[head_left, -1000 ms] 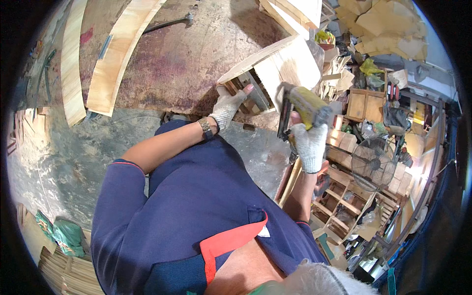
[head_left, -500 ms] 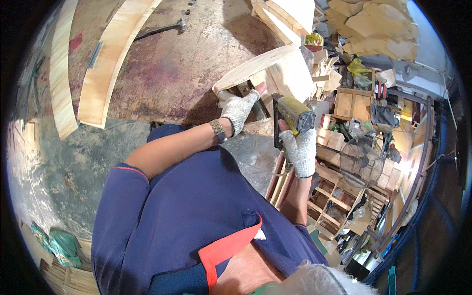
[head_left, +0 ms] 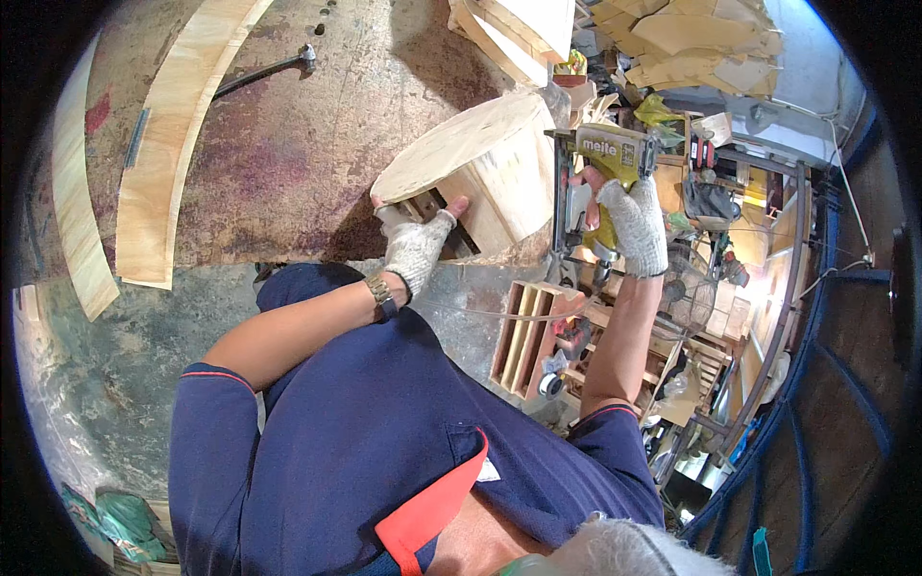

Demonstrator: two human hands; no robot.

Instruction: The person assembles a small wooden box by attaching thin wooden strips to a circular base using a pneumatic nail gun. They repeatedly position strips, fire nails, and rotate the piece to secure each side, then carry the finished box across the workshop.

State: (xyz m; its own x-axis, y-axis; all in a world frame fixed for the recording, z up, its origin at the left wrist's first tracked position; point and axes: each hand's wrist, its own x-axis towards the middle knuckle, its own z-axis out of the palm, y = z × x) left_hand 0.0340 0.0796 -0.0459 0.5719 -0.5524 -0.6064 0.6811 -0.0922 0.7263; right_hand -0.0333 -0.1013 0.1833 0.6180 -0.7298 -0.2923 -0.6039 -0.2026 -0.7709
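Note:
A pale wooden box-like piece with a rounded top panel lies tilted at the near edge of the workbench. My left hand, in a white knitted glove, grips its near end, with the thumb on the side panel and the fingers by a dark opening. What lies inside the opening is mostly hidden. To the right, my right hand, gloved with bare fingertips, is wrapped round the handle of a yellow-green air nail gun. The gun's dark nose stands just beside the right side of the wooden piece.
On the workbench lie curved plywood strips and a hammer. Another wooden frame piece stands at the far edge. A slatted wooden block, a fan and stacked scrap crowd the right side.
My right hand has lifted the nail gun up and right, and turned it so its side shows. My left hand still holds the wooden piece, whose side panel shows more now. The whole view has shifted.

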